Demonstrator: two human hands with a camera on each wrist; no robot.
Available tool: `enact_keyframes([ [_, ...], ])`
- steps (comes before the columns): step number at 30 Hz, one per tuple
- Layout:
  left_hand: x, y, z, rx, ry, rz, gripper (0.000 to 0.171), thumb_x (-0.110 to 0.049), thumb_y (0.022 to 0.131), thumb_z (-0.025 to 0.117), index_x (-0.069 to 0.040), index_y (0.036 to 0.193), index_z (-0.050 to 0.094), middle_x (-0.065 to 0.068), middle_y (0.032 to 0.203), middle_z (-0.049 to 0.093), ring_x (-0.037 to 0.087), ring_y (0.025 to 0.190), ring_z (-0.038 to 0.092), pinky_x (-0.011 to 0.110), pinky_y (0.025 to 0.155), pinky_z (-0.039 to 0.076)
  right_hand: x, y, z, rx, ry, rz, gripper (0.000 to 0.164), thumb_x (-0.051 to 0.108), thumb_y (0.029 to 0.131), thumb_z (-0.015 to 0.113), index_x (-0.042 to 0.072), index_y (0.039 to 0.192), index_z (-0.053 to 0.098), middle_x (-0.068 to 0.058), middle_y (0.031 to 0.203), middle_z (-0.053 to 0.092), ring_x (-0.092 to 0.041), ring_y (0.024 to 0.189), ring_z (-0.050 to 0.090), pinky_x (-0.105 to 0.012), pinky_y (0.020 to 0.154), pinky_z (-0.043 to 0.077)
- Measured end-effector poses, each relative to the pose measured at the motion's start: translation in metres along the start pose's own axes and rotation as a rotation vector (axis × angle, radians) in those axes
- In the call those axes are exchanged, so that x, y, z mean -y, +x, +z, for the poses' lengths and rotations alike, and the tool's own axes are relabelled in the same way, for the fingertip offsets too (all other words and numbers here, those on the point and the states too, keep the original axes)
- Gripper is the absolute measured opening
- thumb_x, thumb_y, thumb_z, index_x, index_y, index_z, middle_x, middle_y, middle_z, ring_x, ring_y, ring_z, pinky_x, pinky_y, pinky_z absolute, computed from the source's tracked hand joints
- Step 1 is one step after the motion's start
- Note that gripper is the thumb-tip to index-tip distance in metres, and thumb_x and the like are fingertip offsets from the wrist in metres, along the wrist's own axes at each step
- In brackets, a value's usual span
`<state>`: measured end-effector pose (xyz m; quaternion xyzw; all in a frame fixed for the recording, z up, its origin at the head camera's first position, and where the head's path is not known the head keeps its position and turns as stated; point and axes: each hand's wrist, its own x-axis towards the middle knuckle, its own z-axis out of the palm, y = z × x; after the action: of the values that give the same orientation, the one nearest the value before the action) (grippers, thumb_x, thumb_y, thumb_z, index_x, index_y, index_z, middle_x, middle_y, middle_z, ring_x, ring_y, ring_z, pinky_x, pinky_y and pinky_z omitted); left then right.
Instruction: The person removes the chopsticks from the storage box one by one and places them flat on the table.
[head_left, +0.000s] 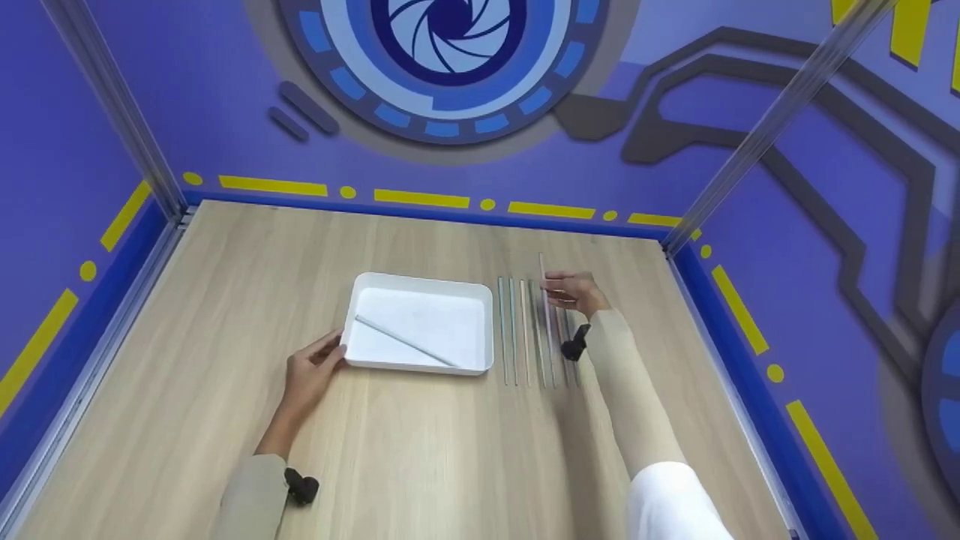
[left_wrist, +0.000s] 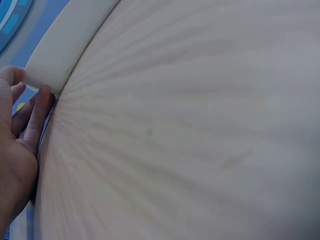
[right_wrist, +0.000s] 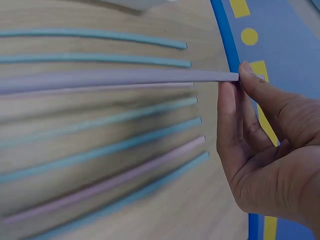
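Note:
At the near left corner of a shallow white tray (head_left: 420, 367), my left hand (head_left: 311, 371) holds the wall, thumb on the front side and fingers along the left side. The left wrist view shows its fingertips (left_wrist: 45, 92) right at the tray's corner (left_wrist: 55, 60). One pale stick (head_left: 405, 341) lies slantwise inside the tray. My right hand (head_left: 576, 291) pinches a thin lilac stick (right_wrist: 125, 77) near its far end, between thumb and fingers. That stick is raised over a row of similar sticks, blue-green (right_wrist: 100, 59) and pink (right_wrist: 150, 170).
The row of sticks (head_left: 514, 330) lies lengthwise on the wooden table (head_left: 420, 457), just right of the tray. My right forearm (head_left: 637, 390) covers part of its right side. Blue printed walls (head_left: 225, 112) with metal posts (head_left: 772, 127) enclose the table.

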<state>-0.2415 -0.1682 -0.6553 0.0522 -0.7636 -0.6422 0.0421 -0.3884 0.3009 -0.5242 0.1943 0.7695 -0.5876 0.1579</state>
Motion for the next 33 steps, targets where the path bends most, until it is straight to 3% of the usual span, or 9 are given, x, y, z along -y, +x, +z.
enact_keyframes([
  [3,0.000,-0.001,0.000,0.003,-0.001,-0.001,0.042,-0.020,0.100,0.067,-0.012,0.142,0.061,0.014,0.129,0.067,0.012,0.102,0.061,0.014,0.086,0.059,-0.003,-0.001,-0.014,-0.024,0.005,0.023,0.044,0.009,0.095,0.072,0.002,0.138,0.062,-0.004,0.101,0.073,-0.020,0.097,0.072,-0.021,0.074,0.062],
  [7,0.001,-0.004,-0.003,0.004,-0.003,-0.007,0.042,-0.021,0.101,0.067,-0.012,0.142,0.061,0.014,0.129,0.067,0.009,0.102,0.061,0.014,0.088,0.059,-0.011,0.000,-0.028,-0.042,-0.002,0.040,0.044,0.011,0.096,0.071,0.003,0.138,0.061,-0.006,0.108,0.073,-0.020,0.099,0.071,-0.023,0.079,0.063],
  [11,0.002,-0.004,-0.002,0.008,-0.033,-0.002,0.042,-0.019,0.100,0.067,-0.010,0.141,0.061,0.019,0.128,0.066,0.006,0.101,0.062,0.017,0.089,0.060,-0.019,0.004,-0.042,-0.063,-0.030,0.029,0.043,0.011,0.097,0.070,0.003,0.138,0.061,-0.005,0.108,0.074,-0.018,0.095,0.070,-0.022,0.076,0.062],
  [17,0.000,-0.001,0.001,0.009,-0.034,-0.003,0.042,-0.017,0.100,0.066,-0.009,0.142,0.060,0.019,0.127,0.065,0.006,0.100,0.063,0.018,0.089,0.060,-0.032,0.008,-0.058,-0.089,-0.037,0.052,0.046,0.008,0.095,0.072,0.001,0.139,0.060,-0.003,0.101,0.074,-0.024,0.102,0.070,-0.021,0.072,0.061],
  [24,0.000,0.000,0.001,0.006,-0.025,-0.019,0.042,-0.017,0.100,0.067,-0.011,0.141,0.061,0.016,0.128,0.066,0.009,0.102,0.062,0.017,0.090,0.060,-0.050,0.015,-0.059,-0.095,-0.077,0.068,0.045,0.007,0.094,0.072,0.002,0.138,0.062,-0.011,0.115,0.074,-0.021,0.095,0.070,-0.024,0.074,0.061],
  [33,0.001,0.000,0.000,-0.005,-0.022,-0.003,0.041,-0.015,0.100,0.067,-0.010,0.140,0.062,0.018,0.126,0.067,0.008,0.099,0.062,0.018,0.087,0.061,-0.065,0.021,-0.056,-0.150,-0.080,0.135,0.042,0.002,0.091,0.074,0.002,0.132,0.065,-0.010,0.109,0.073,-0.023,0.096,0.070,-0.027,0.074,0.062],
])
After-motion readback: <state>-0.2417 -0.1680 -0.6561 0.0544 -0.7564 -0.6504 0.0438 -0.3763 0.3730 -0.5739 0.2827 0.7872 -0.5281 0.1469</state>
